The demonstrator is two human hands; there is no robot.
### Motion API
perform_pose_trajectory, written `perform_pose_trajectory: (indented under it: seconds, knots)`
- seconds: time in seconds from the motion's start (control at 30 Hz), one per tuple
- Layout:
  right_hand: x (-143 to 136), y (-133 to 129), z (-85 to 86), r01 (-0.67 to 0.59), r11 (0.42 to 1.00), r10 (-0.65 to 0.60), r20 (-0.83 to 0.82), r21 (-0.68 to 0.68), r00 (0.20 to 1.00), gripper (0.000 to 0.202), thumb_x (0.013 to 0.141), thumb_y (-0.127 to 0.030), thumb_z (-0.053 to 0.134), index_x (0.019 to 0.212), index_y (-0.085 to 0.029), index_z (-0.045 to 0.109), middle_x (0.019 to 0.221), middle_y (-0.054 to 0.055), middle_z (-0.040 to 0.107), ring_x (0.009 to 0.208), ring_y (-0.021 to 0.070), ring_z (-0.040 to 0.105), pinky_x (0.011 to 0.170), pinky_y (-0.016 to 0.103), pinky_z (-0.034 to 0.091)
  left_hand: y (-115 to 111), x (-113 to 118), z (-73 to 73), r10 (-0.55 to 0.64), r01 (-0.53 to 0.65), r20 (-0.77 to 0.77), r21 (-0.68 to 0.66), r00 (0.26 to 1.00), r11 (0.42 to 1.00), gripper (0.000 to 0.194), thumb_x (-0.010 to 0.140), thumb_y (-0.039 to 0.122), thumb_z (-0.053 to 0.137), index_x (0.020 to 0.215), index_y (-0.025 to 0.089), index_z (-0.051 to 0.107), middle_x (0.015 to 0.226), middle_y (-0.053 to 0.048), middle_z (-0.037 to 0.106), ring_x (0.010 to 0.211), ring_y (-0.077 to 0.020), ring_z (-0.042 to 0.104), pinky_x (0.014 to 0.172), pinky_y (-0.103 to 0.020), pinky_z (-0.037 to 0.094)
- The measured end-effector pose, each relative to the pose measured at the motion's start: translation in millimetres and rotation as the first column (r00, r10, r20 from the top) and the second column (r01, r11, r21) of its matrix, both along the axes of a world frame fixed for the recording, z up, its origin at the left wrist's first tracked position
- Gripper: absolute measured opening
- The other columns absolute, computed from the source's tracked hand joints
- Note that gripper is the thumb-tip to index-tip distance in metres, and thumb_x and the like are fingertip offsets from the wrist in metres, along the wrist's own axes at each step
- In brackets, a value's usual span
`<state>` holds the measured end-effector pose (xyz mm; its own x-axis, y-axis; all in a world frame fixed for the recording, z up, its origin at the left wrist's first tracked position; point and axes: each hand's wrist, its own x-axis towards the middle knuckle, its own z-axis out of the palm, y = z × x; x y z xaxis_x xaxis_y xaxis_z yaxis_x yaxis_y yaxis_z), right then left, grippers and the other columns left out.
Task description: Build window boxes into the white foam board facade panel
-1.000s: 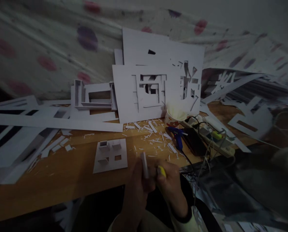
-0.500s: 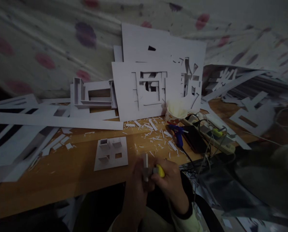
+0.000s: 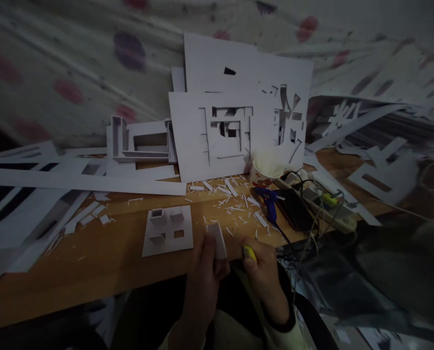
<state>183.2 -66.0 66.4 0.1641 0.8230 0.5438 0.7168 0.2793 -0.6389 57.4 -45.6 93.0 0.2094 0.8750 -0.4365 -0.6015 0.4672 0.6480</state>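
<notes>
My left hand (image 3: 206, 262) grips a small white foam-board piece (image 3: 218, 241), tilted and held up at the table's front edge. In my right hand (image 3: 263, 266), closed around it, is a yellow-handled tool that looks like a utility knife (image 3: 249, 253); its blade cannot be made out. The two hands are apart. Left of them on the table lies a square white board (image 3: 168, 247) with small upright pieces and a square hole. White offcuts (image 3: 234, 206) are scattered beyond my hands.
A blue glue gun (image 3: 269, 204) lies beside a dark phone (image 3: 295, 211) and a power strip (image 3: 333, 214) with tangled cords. Behind stand a paper cup (image 3: 262, 175) and cut white boards (image 3: 191, 141). More board sheets (image 3: 49, 182) lie at left.
My right hand with the yellow tool has drawn back to the right, away from the piece. My left hand has turned the white piece so its broad face shows.
</notes>
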Motion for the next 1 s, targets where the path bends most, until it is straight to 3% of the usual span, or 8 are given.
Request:
perform_pose_trajectory:
  seconds: [0.13, 0.2, 0.27, 0.37, 0.5, 0.7, 0.8, 1.0]
  knots:
    - [-9, -7, 0.9, -0.024, 1.000, 0.023, 0.111, 0.008, 0.994, 0.075, 0.094, -0.078, 0.021, 0.054, -0.021, 0.046, 0.045, -0.002, 0.047, 0.040, 0.0098, 0.046, 0.044, 0.024, 0.029, -1, -2, -6.0, 0.011, -0.014, -0.034, -0.081, 0.999, 0.997, 0.060, 0.053, 0.065, 0.086, 0.091, 0.022, 0.069, 0.083, -0.002, 0.070, 0.069, -0.0157, 0.063, 0.054, -0.023, 0.048]
    - [-11, -8, 1.9, -0.013, 1.000, 0.012, 0.144, 0.008, 0.990, 0.076, 0.094, -0.078, 0.021, 0.055, -0.020, 0.049, 0.045, -0.001, 0.049, 0.041, 0.0101, 0.048, 0.045, 0.024, 0.030, -2, -3, -8.5, 0.007, -0.010, -0.040, -0.090, 0.999, 0.996, 0.060, 0.058, 0.064, 0.084, 0.100, 0.024, 0.070, 0.101, -0.006, 0.073, 0.085, -0.0210, 0.068, 0.060, -0.026, 0.052]
    - [-10, -7, 2.0, -0.011, 1.000, 0.009, 0.150, 0.009, 0.989, 0.076, 0.093, -0.079, 0.021, 0.055, -0.020, 0.050, 0.045, -0.001, 0.049, 0.041, 0.0100, 0.048, 0.045, 0.024, 0.030, -4, -2, -10.5, 0.001, -0.004, -0.038, -0.079, 0.999, 0.997, 0.056, 0.064, 0.065, 0.080, 0.104, 0.026, 0.070, 0.107, -0.006, 0.073, 0.090, -0.0225, 0.069, 0.063, -0.027, 0.054]
    - [-9, -7, 0.7, -0.018, 1.000, 0.018, 0.137, 0.000, 0.990, 0.076, 0.093, -0.080, 0.021, 0.055, -0.020, 0.049, 0.045, -0.002, 0.048, 0.041, 0.0097, 0.047, 0.046, 0.024, 0.029, -4, -1, -12.6, -0.010, 0.008, -0.020, -0.060, 1.000, 0.998, 0.053, 0.070, 0.066, 0.075, 0.104, 0.026, 0.069, 0.098, -0.004, 0.073, 0.084, -0.0216, 0.069, 0.064, -0.028, 0.055]
    - [-9, -7, -1.3, -0.023, 1.000, 0.024, 0.122, -0.013, 0.992, 0.076, 0.092, -0.081, 0.022, 0.054, -0.020, 0.048, 0.045, -0.002, 0.048, 0.042, 0.0102, 0.047, 0.046, 0.025, 0.028, -3, -3, -11.6, -0.024, 0.023, -0.021, -0.056, 0.999, 0.998, 0.058, 0.063, 0.064, 0.081, 0.101, 0.023, 0.069, 0.091, -0.003, 0.073, 0.077, -0.0199, 0.068, 0.061, -0.026, 0.054]
    - [-10, -6, 1.0, -0.016, 1.000, 0.016, 0.115, -0.001, 0.993, 0.074, 0.093, -0.080, 0.025, 0.054, -0.021, 0.048, 0.045, -0.002, 0.047, 0.042, 0.0104, 0.046, 0.046, 0.025, 0.028, -3, -4, -3.4, 0.001, 0.001, 0.019, -0.095, 1.000, 0.995, 0.039, 0.069, 0.046, 0.084, 0.096, 0.023, 0.069, 0.087, -0.002, 0.072, 0.071, -0.0158, 0.066, 0.056, -0.022, 0.050]
    - [-10, -6, 2.5, -0.010, 1.000, 0.007, 0.112, 0.023, 0.994, 0.073, 0.092, -0.080, 0.027, 0.054, -0.021, 0.046, 0.046, -0.003, 0.046, 0.041, 0.0097, 0.045, 0.045, 0.024, 0.028, -2, -4, -4.5, -0.001, 0.003, 0.016, -0.120, 1.000, 0.993, 0.040, 0.065, 0.042, 0.088, 0.093, 0.022, 0.069, 0.080, 0.000, 0.070, 0.068, -0.0149, 0.065, 0.055, -0.022, 0.050]
    - [-9, -4, -1.9, -0.016, 0.998, 0.009, 0.133, 0.054, 0.991, 0.074, 0.092, -0.080, 0.025, 0.055, -0.021, 0.047, 0.046, -0.002, 0.047, 0.042, 0.0100, 0.045, 0.045, 0.025, 0.028, -2, -6, -4.7, -0.040, 0.045, 0.032, -0.140, 0.999, 0.989, 0.059, 0.051, 0.058, 0.090, 0.091, 0.021, 0.067, 0.071, 0.001, 0.068, 0.061, -0.0130, 0.062, 0.052, -0.020, 0.048]
